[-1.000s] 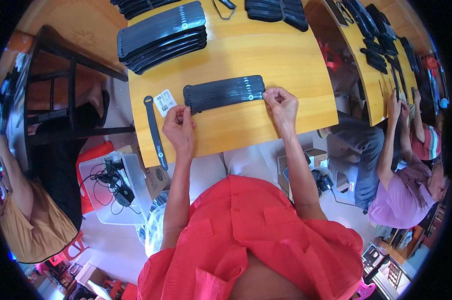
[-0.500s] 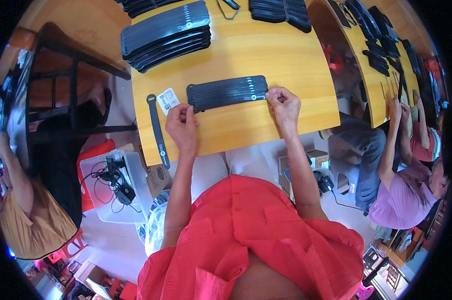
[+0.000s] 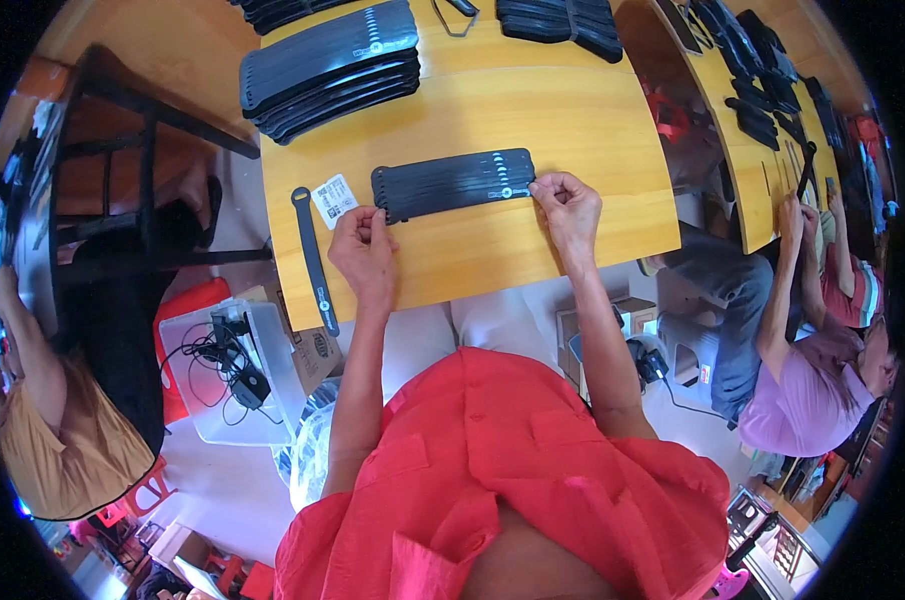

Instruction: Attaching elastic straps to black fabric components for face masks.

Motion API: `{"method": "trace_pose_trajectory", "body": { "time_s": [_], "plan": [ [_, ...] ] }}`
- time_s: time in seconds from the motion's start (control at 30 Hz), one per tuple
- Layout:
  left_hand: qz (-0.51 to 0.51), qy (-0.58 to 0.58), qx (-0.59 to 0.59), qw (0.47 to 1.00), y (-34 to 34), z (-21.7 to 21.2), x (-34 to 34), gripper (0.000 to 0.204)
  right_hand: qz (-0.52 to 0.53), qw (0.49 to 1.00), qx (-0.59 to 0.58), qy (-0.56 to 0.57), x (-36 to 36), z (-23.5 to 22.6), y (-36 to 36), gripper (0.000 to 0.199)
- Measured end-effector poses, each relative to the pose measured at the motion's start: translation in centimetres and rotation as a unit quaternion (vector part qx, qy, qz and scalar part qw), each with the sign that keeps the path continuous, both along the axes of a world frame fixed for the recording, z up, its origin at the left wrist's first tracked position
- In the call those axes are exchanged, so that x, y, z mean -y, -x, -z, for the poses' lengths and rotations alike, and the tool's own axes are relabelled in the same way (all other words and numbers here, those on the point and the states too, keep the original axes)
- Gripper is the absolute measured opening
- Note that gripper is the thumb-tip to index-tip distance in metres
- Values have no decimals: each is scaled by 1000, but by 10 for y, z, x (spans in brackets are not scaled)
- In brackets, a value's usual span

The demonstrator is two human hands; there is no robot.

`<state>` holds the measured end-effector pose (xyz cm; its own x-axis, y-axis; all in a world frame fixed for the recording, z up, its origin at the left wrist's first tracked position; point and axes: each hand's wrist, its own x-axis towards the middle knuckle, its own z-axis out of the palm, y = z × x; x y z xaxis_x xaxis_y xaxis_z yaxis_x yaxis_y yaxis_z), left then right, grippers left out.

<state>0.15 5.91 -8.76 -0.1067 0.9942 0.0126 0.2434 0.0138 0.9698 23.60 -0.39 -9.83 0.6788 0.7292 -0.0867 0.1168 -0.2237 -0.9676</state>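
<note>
Black strips [image 3: 454, 183], stacked in a flat bundle, lie crosswise on the yellow wooden table [image 3: 492, 260], near its front edge and between both hands.

Reading from the left of the head view, I note:

1. A single black strap [image 3: 314, 258] lies lengthwise along the left edge of the table, apart from the bundle.
2. A small white label card [image 3: 334, 199] lies just beside the left end of the bundle, between it and the strap.
3. My left hand [image 3: 364, 250] is closed, its fingertips pinching the left end of the bundle. The palm rests on the table.
4. The bundle spans the gap between the hands, slightly tilted, its right end higher in the picture.
5. My right hand [image 3: 569, 205] is closed, its fingers gripping the right end of the bundle.

Farther back on the table, a larger fanned stack of black strips [image 3: 330, 65] lies at upper left, well apart from the bundle. At the far right, another person in a purple shirt [image 3: 822, 385] sits at a neighbouring table [image 3: 747, 170] with an arm raised to its edge.
</note>
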Motion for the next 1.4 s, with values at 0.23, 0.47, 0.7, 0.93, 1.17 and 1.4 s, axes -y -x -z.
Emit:
{"method": "trace_pose_trajectory", "body": {
  "time_s": [0.23, 0.47, 0.7, 0.93, 1.17, 1.4],
  "plan": [
    [2, 0, 0, 1000, 1, 2, -1, 5, 1, 1000, 8, -1, -1, 0, 0, 7],
    [-1, 9, 20, 1000, 0, 2, 0, 4, 6, 1000, 14, 7, -1, -2, 1, 7],
    [-5, 9, 24, 1000, 1, 2, 1, 3, 4, 998, 53, 28, -1, -6, 3, 7],
    [11, -18, 2, 1000, 2, 5, -1, 2, 14, 996, 84, -2, -6, 9, -6, 10],
    [18, -38, 4, 999, 1, 2, -4, 3, -9, 996, 62, 59, -10, 3, -8, 8],
    [28, 8, 39, 999, 9, -18, 5, 14, -16, 1000, -19, -8, 5, -8, -11, 7]
  ]
}}
